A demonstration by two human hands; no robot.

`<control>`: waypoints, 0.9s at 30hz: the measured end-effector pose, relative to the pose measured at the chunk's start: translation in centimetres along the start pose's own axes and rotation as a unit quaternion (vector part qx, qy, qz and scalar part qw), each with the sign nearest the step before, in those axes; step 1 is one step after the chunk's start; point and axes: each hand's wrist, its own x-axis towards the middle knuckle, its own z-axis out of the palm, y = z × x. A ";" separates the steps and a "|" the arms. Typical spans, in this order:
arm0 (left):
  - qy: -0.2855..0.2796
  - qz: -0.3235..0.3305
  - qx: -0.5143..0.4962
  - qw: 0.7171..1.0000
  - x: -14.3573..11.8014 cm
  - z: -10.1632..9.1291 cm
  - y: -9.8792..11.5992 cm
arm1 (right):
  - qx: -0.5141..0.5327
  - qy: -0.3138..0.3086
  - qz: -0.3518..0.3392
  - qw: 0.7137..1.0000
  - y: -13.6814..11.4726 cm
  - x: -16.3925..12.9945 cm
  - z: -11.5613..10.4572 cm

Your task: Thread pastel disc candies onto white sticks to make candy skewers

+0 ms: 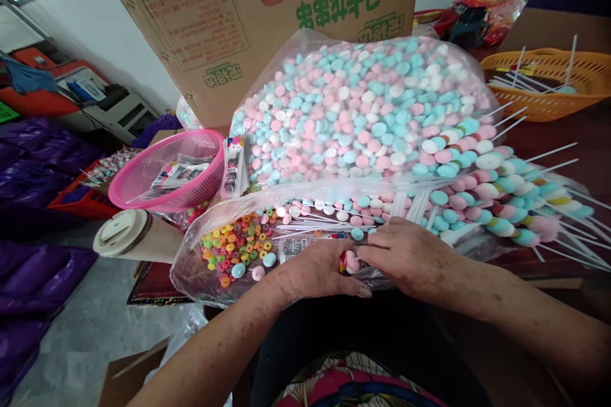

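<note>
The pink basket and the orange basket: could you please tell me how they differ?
The pink basket is round and sits at the left beside a lidded cup; the orange basket is wider, oval-looking, and sits far right. The pink basket holds flat printed packets; the orange basket holds white sticks. Both are perforated plastic and stand open side up.
</note>
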 end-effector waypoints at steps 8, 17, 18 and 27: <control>-0.288 -0.069 -0.239 0.925 -0.9 -1.4 -1.5 | -0.034 0.078 -0.067 0.994 1.2 -0.9 -2.2; -0.344 -0.083 -0.438 0.827 -1.0 -0.4 -1.2 | -0.068 0.080 -0.126 0.986 -0.2 -1.3 -2.8; -0.329 -0.095 -0.410 0.845 -1.0 -0.5 -1.0 | -0.058 0.073 -0.120 0.988 -0.4 -1.4 -2.4; -0.083 -0.057 0.022 0.995 0.1 0.0 0.5 | 0.005 0.016 0.005 1.000 -2.2 -0.9 0.7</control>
